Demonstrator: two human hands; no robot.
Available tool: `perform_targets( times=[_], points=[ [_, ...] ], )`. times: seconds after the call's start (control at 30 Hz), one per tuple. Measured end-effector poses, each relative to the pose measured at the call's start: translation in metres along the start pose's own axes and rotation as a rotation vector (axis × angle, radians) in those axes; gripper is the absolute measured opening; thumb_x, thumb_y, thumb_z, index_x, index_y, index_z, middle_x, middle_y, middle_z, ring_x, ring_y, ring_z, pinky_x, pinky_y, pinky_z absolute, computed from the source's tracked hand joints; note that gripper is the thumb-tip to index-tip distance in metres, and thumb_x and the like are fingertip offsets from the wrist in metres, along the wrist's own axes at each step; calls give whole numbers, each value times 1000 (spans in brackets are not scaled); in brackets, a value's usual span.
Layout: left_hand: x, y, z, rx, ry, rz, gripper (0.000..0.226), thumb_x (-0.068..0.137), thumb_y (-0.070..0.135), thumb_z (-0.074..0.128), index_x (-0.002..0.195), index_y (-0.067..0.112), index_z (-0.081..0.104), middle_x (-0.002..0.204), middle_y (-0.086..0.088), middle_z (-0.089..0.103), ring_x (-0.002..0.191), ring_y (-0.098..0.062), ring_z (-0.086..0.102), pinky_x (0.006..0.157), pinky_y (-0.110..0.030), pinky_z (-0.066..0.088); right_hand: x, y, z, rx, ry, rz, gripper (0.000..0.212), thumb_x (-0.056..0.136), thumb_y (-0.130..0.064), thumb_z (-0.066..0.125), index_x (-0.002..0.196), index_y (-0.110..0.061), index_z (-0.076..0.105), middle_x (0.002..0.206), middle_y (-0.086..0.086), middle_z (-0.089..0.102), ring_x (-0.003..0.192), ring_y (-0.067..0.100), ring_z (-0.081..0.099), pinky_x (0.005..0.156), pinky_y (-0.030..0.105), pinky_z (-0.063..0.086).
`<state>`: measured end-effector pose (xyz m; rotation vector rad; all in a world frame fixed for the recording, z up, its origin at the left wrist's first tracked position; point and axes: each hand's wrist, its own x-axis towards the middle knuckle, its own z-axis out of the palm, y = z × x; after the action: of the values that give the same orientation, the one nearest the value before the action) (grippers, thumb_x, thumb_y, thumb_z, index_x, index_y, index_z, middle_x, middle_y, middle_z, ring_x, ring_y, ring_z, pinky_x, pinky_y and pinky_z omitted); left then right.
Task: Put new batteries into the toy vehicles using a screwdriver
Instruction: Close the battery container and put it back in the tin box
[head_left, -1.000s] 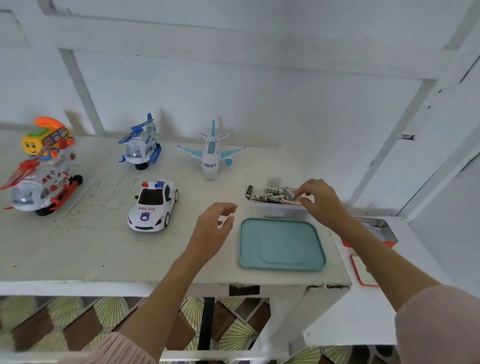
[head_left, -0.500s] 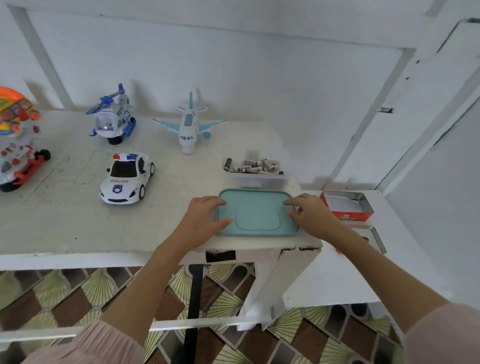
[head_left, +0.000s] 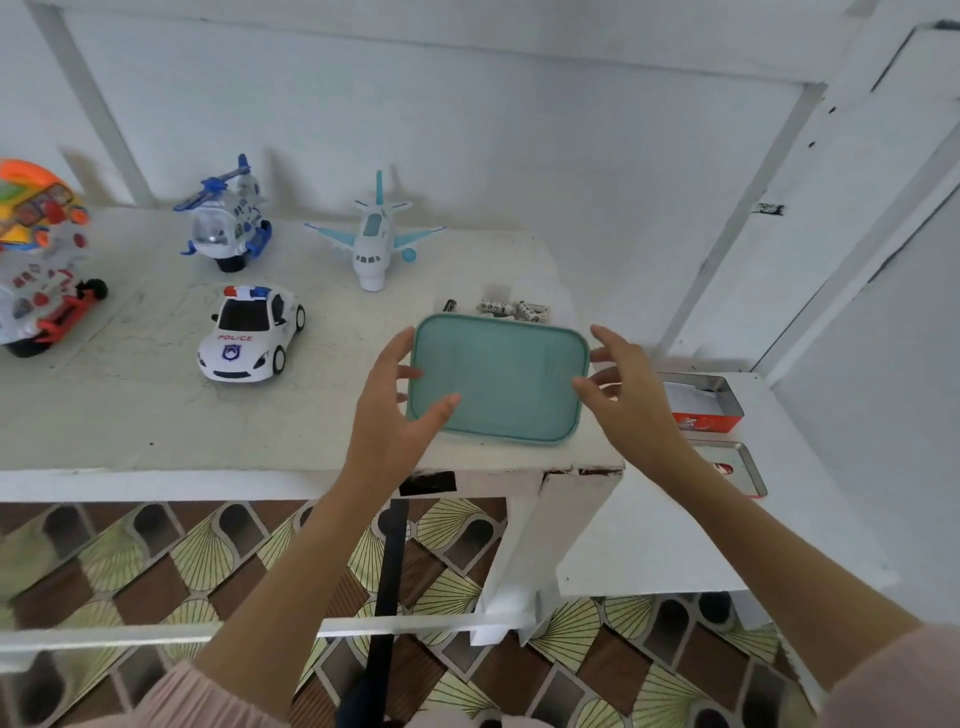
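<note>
Both of my hands hold a teal lid (head_left: 498, 379) by its short edges, lifted and tilted over the table's front right part. My left hand (head_left: 395, 410) has its thumb on top of the lid's left corner; my right hand (head_left: 623, 384) pinches the right edge. Behind the lid, several batteries (head_left: 514, 309) show in a clear box that the lid mostly hides. A white police car (head_left: 249, 335) stands left of my left hand. Further back are a white-and-blue airplane (head_left: 374, 239) and a blue helicopter (head_left: 226, 218).
A red-and-white helicopter (head_left: 41, 306) and an orange toy (head_left: 31, 202) sit at the left edge of the white table (head_left: 156, 415). On a lower white surface to the right lie an open red tin (head_left: 701, 400) and its lid (head_left: 732, 467). A white wall rises behind.
My right hand left the battery box and both hands came to the teal lid. The lid has come up off the table and moved back over the battery box.
</note>
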<state>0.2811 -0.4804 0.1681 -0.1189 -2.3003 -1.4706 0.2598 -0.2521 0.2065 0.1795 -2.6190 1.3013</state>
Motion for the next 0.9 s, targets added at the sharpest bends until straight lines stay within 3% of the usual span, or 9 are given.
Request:
perform_targets(
  times=[0.17, 0.27, 0.37, 0.47, 0.53, 0.6, 0.67, 0.8, 0.9],
  points=[
    [-6, 14, 4, -116, 81, 2, 71, 84, 16, 70, 144, 14, 32, 130, 3, 47, 108, 2, 53, 85, -8, 46, 0, -8, -10, 94, 45, 36, 40, 93, -18, 53, 132, -15, 46, 112, 2, 40, 83, 12, 55, 68, 8, 46],
    [-12, 17, 5, -160, 107, -15, 61, 86, 16, 67, 139, 14, 38, 124, -3, 51, 108, -8, 57, 89, -12, 48, -3, -8, -14, 106, 51, 25, 19, 93, -21, 52, 102, -10, 63, 104, 1, 43, 86, 20, 59, 75, 15, 47],
    [-20, 17, 9, -233, 133, -120, 53, 89, 16, 64, 136, 11, 41, 117, -5, 56, 105, -13, 60, 92, -19, 50, -9, -2, -14, 20, 50, 33, 22, 92, -23, 53, 81, -6, 62, 95, 2, 46, 76, 12, 54, 69, 8, 41],
    [-27, 13, 14, -238, 161, -208, 45, 89, 20, 64, 130, 9, 48, 110, -7, 60, 96, -8, 61, 87, -17, 52, -16, 11, -9, 18, 57, 104, 22, 87, -21, 61, 66, -14, 56, 90, 1, 49, 75, 18, 56, 63, 13, 37],
    [-30, 8, 16, -215, 165, -258, 42, 86, 18, 67, 125, 10, 52, 105, -6, 62, 91, -7, 61, 88, -23, 53, -20, 22, -4, 63, 47, 170, 18, 82, -18, 66, 67, -18, 56, 95, 7, 57, 78, 20, 60, 61, 17, 38],
    [-33, 2, 18, -214, 153, -320, 42, 84, 11, 69, 124, 10, 53, 103, -4, 62, 91, -10, 61, 89, -31, 54, -23, 29, -1, 98, 2, 217, 9, 79, -13, 68, 80, -18, 61, 102, 11, 61, 77, 16, 59, 54, 13, 39],
    [-36, -3, 19, -219, 118, -356, 43, 84, 6, 69, 125, 9, 53, 108, -5, 62, 95, -15, 61, 91, -34, 53, -26, 35, 1, 116, -46, 237, 17, 79, -9, 67, 94, -16, 64, 106, 11, 61, 79, 16, 59, 51, 8, 40],
    [-38, -5, 21, -195, 49, -362, 42, 85, 2, 66, 126, 4, 56, 119, -9, 62, 100, -17, 61, 91, -29, 51, -30, 40, 2, 131, -70, 248, 22, 79, -4, 67, 100, -11, 65, 107, 10, 62, 86, 18, 58, 63, 14, 45],
    [-38, -6, 21, -174, 25, -340, 44, 84, 0, 66, 127, 3, 56, 120, -10, 63, 103, -20, 62, 93, -35, 52, -30, 43, 1, 106, -57, 229, 23, 79, -4, 68, 100, -14, 63, 108, 9, 61, 89, 21, 60, 72, 25, 52]
  ],
)
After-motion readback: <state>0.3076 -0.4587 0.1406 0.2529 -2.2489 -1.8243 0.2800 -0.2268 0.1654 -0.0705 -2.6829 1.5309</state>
